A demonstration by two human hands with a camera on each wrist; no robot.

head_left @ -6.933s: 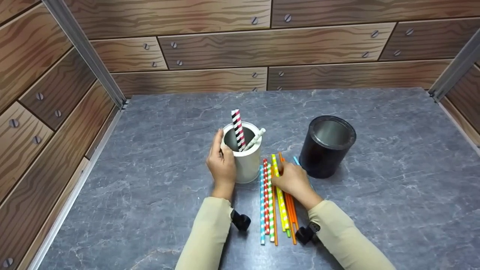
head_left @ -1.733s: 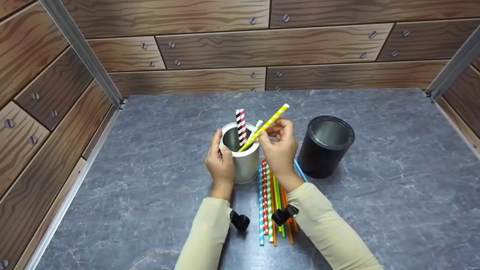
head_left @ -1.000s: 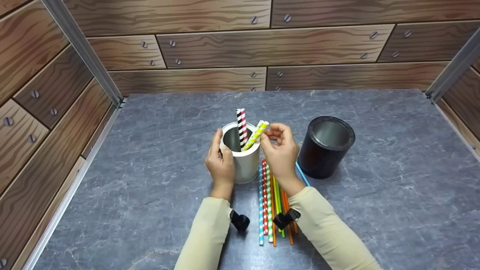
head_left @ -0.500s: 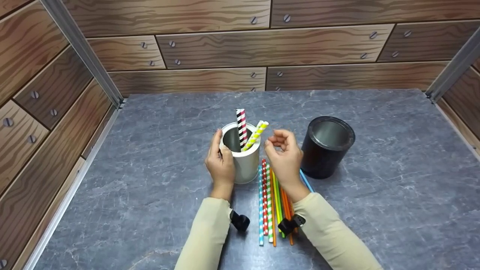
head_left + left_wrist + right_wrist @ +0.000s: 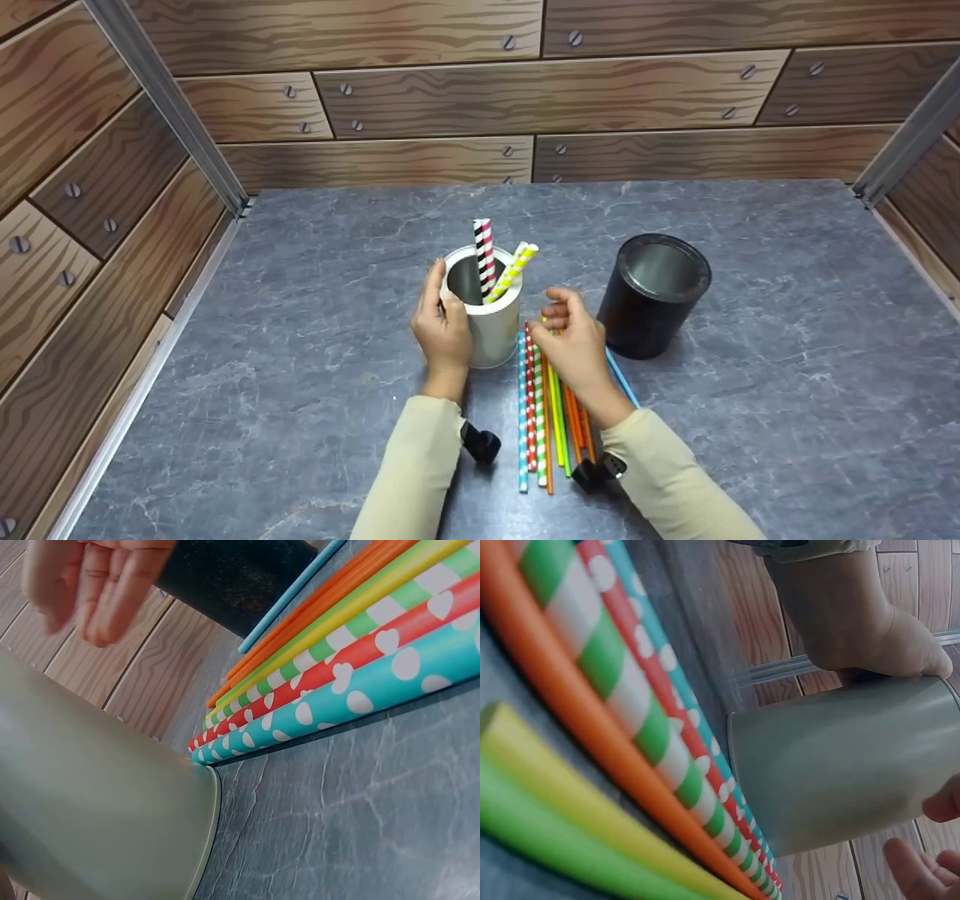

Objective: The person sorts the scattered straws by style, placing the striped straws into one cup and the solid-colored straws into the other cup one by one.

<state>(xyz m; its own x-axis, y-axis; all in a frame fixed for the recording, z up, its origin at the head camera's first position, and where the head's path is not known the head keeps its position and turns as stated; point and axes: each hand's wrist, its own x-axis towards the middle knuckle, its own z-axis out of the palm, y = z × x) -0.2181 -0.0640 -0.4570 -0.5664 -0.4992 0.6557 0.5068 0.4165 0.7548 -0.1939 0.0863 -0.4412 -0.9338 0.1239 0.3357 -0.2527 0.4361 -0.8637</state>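
My left hand (image 5: 442, 330) is curved around the left side of a white cup (image 5: 495, 337), which stands upright. From the cup rise a black-striped paper straw, a pink-striped paper straw (image 5: 489, 255) and a yellow-and-white one (image 5: 514, 274), with a white straw partly hidden behind the yellow. My right hand (image 5: 574, 345) hovers with loosely bent fingers, holding nothing, over the far ends of the straws on the table. Those include a blue dotted straw (image 5: 523, 420), a red heart-patterned straw (image 5: 337, 667), a green-striped straw (image 5: 615, 682) and plain orange, yellow and green ones.
A black cup (image 5: 649, 307) stands upright to the right of my right hand. A plain blue straw (image 5: 621, 379) lies apart from the others near its base. The grey marbled table (image 5: 322, 315) is bounded by wood-patterned walls (image 5: 420, 97).
My right hand took a yellow-and-white straw from the table, lowered it into the white cup and let go. It has since moved back toward the loose straws. My left hand stayed put.
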